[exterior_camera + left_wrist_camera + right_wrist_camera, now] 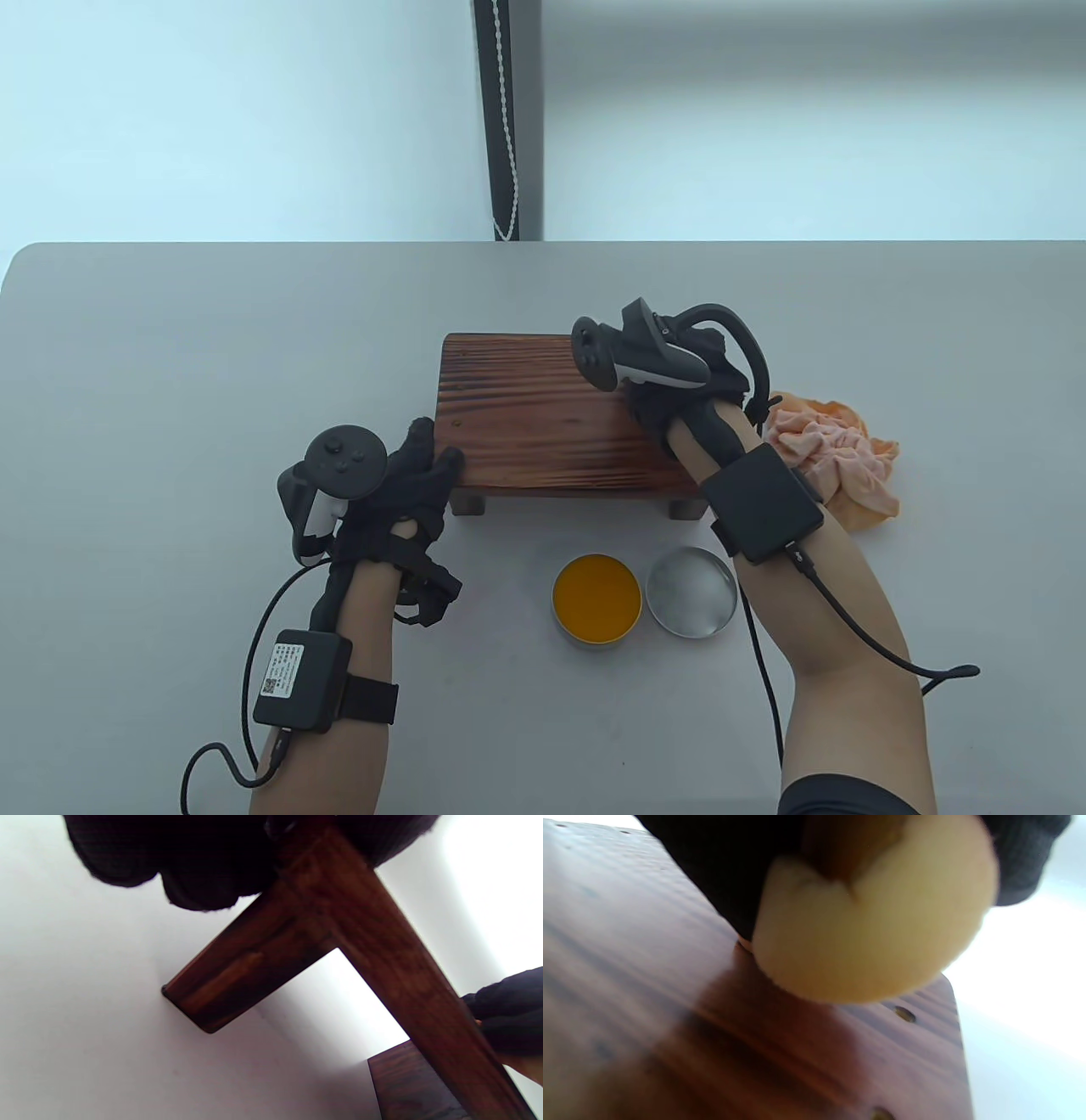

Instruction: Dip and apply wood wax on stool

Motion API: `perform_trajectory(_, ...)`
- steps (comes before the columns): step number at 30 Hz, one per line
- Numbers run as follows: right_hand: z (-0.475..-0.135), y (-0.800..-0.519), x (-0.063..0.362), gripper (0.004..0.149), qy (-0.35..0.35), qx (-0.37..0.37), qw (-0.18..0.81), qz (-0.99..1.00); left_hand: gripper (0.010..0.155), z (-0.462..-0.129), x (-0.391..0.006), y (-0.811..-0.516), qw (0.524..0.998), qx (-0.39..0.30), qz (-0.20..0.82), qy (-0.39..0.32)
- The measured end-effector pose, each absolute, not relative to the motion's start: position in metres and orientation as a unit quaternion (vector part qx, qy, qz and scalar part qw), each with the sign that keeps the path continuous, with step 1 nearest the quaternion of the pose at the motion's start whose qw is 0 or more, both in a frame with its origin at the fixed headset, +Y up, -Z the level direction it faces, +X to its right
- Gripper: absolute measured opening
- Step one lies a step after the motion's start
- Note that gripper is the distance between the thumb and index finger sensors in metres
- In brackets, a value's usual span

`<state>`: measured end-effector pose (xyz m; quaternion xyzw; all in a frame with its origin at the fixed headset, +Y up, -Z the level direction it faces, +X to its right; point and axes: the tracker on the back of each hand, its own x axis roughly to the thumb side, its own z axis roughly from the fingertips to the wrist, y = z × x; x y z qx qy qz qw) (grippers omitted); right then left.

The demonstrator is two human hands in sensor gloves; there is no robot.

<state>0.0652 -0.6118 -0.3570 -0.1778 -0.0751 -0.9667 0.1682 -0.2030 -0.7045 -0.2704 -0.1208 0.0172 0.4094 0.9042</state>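
Note:
A small dark wooden stool (543,420) stands mid-table. My left hand (416,484) grips its front left corner; in the left wrist view the gloved fingers (191,861) wrap the stool's edge above a leg (242,971). My right hand (670,382) is over the stool's right side and holds a round pale yellow sponge pad (874,938) against the stool top (670,1014). An open tin of orange wax (596,599) sits in front of the stool, its silver lid (691,591) beside it on the right.
A crumpled peach cloth (836,454) lies right of the stool, partly behind my right forearm. The grey table (170,382) ends at a far edge before a pale wall with a dark vertical strip (505,119).

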Motion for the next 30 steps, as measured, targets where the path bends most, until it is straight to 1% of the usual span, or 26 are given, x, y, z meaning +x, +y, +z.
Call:
perform_trajectory(2, -0.358, -0.613, 0.063, 0.04, -0.063, -0.176, 0.151, -0.971, 0.078, -0.271, -0.203, -0.704, 0.905, -0.12, 0.407, 0.016)
perform_trajectory(5, -0.369, -0.616, 0.073, 0.038, -0.034, -0.141, 0.132, -0.98, 0.079, -0.271, -0.203, -0.704, 0.906, -0.121, 0.405, 0.015)
perform_trajectory(7, -0.371, -0.617, 0.08, 0.039, -0.029, -0.128, 0.132, -0.982, 0.079, -0.271, -0.203, -0.704, 0.906, -0.12, 0.405, 0.016)
perform_trajectory(11, -0.356, -0.614, 0.078, 0.04, -0.059, -0.158, 0.164, -0.972, 0.079, -0.271, -0.203, -0.704, 0.905, -0.119, 0.409, 0.018)
perform_trajectory(13, -0.35, -0.614, 0.074, 0.041, -0.058, -0.178, 0.153, -0.97, 0.079, -0.27, -0.203, -0.704, 0.905, -0.118, 0.408, 0.018)
perform_trajectory(17, -0.362, -0.617, 0.08, 0.039, -0.022, -0.139, 0.125, -0.982, 0.079, -0.27, -0.203, -0.704, 0.905, -0.119, 0.408, 0.017)
perform_trajectory(20, -0.365, -0.617, 0.088, 0.039, -0.029, -0.122, 0.127, -0.984, 0.079, -0.27, -0.203, -0.704, 0.904, -0.12, 0.41, 0.017)
perform_trajectory(21, -0.363, -0.618, 0.089, 0.039, -0.028, -0.122, 0.145, -0.982, 0.079, -0.27, -0.203, -0.704, 0.904, -0.12, 0.41, 0.017)
perform_trajectory(23, -0.353, -0.618, 0.088, 0.04, -0.029, -0.15, 0.176, -0.972, 0.079, -0.271, -0.203, -0.704, 0.904, -0.12, 0.41, 0.017)
perform_trajectory(26, -0.341, -0.616, 0.084, 0.04, -0.032, -0.181, 0.167, -0.969, 0.079, -0.271, -0.203, -0.704, 0.906, -0.118, 0.407, 0.017)
perform_trajectory(28, -0.343, -0.617, 0.084, 0.04, -0.024, -0.177, 0.146, -0.973, 0.079, -0.271, -0.204, -0.704, 0.907, -0.12, 0.403, 0.015)
perform_trajectory(30, -0.352, -0.619, 0.089, 0.039, -0.008, -0.157, 0.141, -0.977, 0.079, -0.272, -0.204, -0.704, 0.907, -0.123, 0.403, 0.013)
